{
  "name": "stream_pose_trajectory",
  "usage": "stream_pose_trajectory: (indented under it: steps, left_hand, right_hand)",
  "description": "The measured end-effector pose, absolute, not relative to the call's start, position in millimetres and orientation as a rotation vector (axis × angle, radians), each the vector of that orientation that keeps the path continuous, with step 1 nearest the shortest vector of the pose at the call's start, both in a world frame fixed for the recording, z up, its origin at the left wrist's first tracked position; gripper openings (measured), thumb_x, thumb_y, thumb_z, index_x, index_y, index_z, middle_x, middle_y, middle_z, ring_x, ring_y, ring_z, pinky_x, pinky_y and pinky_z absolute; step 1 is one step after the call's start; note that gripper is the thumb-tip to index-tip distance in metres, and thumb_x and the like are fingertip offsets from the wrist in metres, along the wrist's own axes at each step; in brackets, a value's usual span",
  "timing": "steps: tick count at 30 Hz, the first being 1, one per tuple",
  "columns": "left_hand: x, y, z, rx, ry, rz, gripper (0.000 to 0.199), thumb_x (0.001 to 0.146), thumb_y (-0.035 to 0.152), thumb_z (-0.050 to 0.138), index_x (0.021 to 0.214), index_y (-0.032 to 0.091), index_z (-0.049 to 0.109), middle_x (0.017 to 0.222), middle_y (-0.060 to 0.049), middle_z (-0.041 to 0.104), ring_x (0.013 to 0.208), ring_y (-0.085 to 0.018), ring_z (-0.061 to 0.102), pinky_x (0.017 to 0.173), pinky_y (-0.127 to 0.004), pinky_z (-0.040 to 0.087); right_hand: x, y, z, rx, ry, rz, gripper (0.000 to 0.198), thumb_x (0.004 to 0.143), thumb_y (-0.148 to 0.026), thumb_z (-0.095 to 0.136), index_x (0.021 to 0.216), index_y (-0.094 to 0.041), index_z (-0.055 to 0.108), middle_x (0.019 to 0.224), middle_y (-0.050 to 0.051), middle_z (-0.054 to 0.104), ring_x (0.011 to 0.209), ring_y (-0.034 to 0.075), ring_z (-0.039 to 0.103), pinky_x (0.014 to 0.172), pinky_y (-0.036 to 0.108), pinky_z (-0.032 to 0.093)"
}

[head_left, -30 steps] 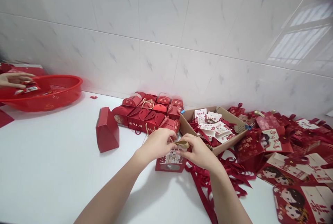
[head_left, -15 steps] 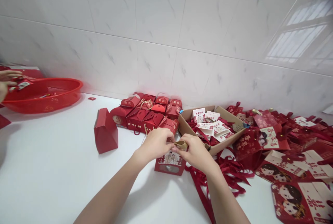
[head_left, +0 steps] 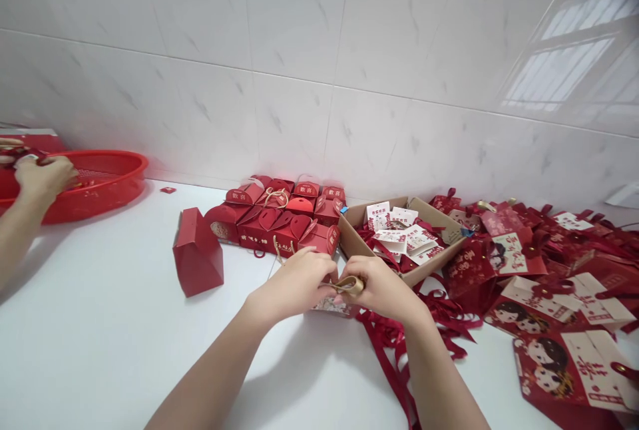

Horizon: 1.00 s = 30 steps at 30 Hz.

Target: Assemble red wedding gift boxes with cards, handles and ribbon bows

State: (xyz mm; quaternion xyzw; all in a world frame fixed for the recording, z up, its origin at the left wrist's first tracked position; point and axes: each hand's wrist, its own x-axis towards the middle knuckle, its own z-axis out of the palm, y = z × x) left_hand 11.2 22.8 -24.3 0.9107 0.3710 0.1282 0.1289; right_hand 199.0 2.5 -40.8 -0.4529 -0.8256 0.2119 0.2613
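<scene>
Both my hands meet over a small red gift box [head_left: 333,308] that bears a printed picture on its front. A gold ribbon [head_left: 353,285] makes a loop between them. My left hand [head_left: 307,280] pinches the ribbon from the left side. My right hand [head_left: 380,289] has its fingers closed on the loop's right side. Most of the box is hidden below my fingers. Just behind my hands stands a group of red gift boxes [head_left: 267,233], one with a gold cord bow. Dark red ribbons [head_left: 394,343] lie loose beside my right forearm.
A cardboard box [head_left: 418,273] holds white tags and ribbons. Piled red gift boxes [head_left: 539,250] fill the right side. One plain red box [head_left: 198,253] stands left. At far left, another person's hands [head_left: 42,177] hold something over a red plastic basket [head_left: 107,194].
My hands have stayed on the gold ribbon, now hiding more of the box's front. The other person's hands have reached further over the basket. The view has shifted slightly.
</scene>
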Motion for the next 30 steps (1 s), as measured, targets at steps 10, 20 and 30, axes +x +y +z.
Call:
stream_pose_trajectory:
  steps: [10, 20, 30]
  left_hand:
    - [1.3, 31.7, -26.8, 2.414, 1.161, 0.36, 0.019, 0.077, 0.01, 0.045, 0.089, 0.019, 0.057, 0.089, -0.005, 0.065, 0.08, -0.019, 0.062, 0.064, -0.025, 0.043]
    - [10.0, 33.2, -29.7, 2.344, 1.212, 0.445, 0.021, 0.075, 0.01, 0.046, 0.09, 0.022, 0.054, 0.087, -0.003, 0.066, 0.082, -0.02, 0.064, 0.065, -0.026, 0.045]
    - [5.2, 11.6, -9.4, 2.316, 1.165, 0.622, 0.044, 0.077, 0.03, 0.061, 0.117, 0.028, 0.042, 0.086, 0.003, 0.068, 0.081, -0.018, 0.064, 0.069, -0.027, 0.049]
  right_hand:
    - [187.2, 6.6, -48.8, -1.249, -2.113, 0.516, 0.003, 0.077, -0.019, 0.063, 0.074, -0.018, 0.061, 0.077, 0.001, 0.063, 0.071, 0.013, 0.056, 0.064, 0.023, 0.04]
    - [191.2, 4.2, -45.4, -1.325, -2.082, 0.513, 0.006, 0.074, -0.019, 0.067, 0.078, -0.02, 0.064, 0.081, 0.001, 0.065, 0.072, 0.014, 0.057, 0.064, 0.024, 0.041]
    - [195.3, -11.7, -36.1, -1.39, -2.039, 0.443, 0.018, 0.074, -0.006, 0.057, 0.078, -0.022, 0.065, 0.081, 0.001, 0.065, 0.077, 0.016, 0.058, 0.069, 0.026, 0.042]
